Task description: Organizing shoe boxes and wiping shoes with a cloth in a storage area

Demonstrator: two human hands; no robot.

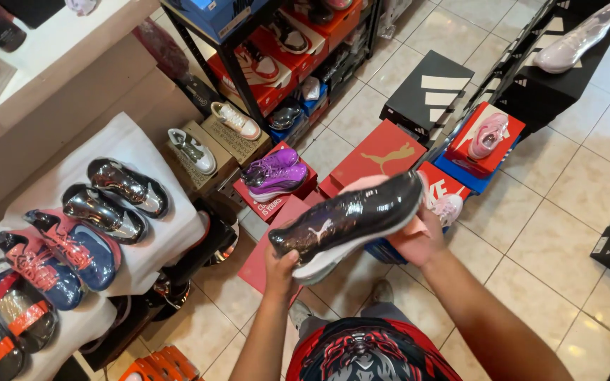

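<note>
Both hands hold one dark sneaker [351,222], wrapped in glossy clear film that catches the light in streaks, up over the tiled floor [566,212] in front of the person's chest. The left hand [280,264] grips the rounded toe end from below, fingers curled round the pale sole edge; the right hand [418,236] cups the heel end, with a soft pink cloth [372,185] bunched between palm and shoe. The shoe lies tilted, heel higher and to the right, its side panel facing up and its thick whitish sole facing the person. Below it a flat red shoebox [383,152] rests on the floor, beside another red box that carries a purple sneaker [274,174] with a smooth sheen. Further right a pink sneaker [488,134] sits in an open red carton. To the left, a table draped in white cloth [146,212] bears a row of film-wrapped shoes: two shiny black shoes [116,197] and blue sneakers with red laces [58,257]. A black metal rack [238,74] behind holds stacked cardboard boxes. The floor is glossy beige square tile with darker grout lines.
</note>
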